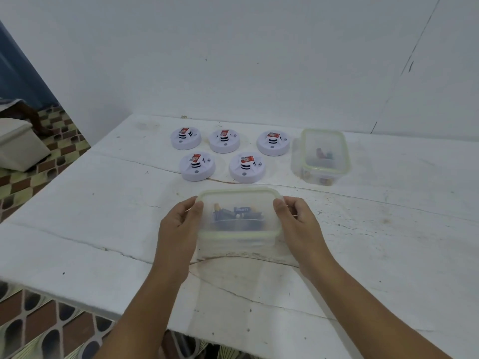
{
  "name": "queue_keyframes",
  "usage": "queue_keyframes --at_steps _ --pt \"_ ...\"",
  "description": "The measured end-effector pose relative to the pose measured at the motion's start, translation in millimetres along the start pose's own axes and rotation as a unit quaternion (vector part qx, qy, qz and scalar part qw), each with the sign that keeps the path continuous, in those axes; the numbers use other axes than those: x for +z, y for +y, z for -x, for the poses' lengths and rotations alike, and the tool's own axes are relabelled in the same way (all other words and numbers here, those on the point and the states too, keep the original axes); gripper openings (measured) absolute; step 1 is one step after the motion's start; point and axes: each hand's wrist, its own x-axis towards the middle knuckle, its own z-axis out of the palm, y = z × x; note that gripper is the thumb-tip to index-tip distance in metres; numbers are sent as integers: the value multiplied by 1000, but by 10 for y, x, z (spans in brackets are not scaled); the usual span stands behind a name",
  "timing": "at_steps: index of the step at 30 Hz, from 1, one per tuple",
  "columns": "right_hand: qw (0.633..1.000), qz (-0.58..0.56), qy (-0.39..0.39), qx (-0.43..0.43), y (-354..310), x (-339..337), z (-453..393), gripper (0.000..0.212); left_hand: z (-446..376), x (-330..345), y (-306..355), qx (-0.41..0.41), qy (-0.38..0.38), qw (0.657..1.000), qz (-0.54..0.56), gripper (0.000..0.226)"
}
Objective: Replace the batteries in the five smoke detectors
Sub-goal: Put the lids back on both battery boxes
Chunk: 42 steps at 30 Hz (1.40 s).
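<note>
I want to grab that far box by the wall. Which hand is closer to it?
Right. The right hand holds the near box's right side, below the far box. The left hand holds its left side, farther away.

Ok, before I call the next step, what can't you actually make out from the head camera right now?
- Near container: cloudy plastic blurs its dark batteries; count and type unclear.
- Far container: contents are only small reddish blurs.
- Five smoke detectors: red labels too small to read; battery bays not visible from above.
- Left hand and right hand: fingertips hidden behind the near container's sides.
</note>
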Motion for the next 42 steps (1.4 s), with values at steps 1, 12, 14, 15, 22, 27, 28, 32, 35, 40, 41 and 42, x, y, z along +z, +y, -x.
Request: queue_keyframes --at_steps 1,12,14,15,22,27,28,32,35,40,41,42 --pt "1000 -4 -8 2 3 -1 0 21 10 0 -10 -6 9 1000 12 27" --pt "999 21 -37 -1 1 15 -86 39 123 63 82 -3 -18 1000 -12 43" --pt "999 27 -28 27 -38 14 -161 30 78 76 89 -4 -13 1000 -25 42" --pt "999 27 -26 39 -45 12 -193 26 58 82 93 -2 -14 999 -34 42" --pt "998 28 -24 43 -13 -11 -205 28 48 76 89 2 -26 998 -57 45" --pt "997 56 -47 34 -49 -13 -247 34 -6 121 124 3 -20 998 -65 39" --pt "997 62 -46 24 -60 -8 -229 37 8 127 117 6 -14 998 -62 39" --pt "995 80 -52 9 -97 38 -155 65 107 213 57 28 40 998 -43 29" --pt "997 71 -42 1 -80 60 -153 87 158 283 41 23 66 997 -13 19" --pt "997 59 -40 8 -58 66 -156 85 198 352 77 -6 56 998 37 13" --pt "998 55 -37 5 -59 74 -153 86 197 355 86 -12 53 998 40 15" --pt "998 53 -34 4 -53 79 -153 87 189 353 85 -16 49 998 40 15"
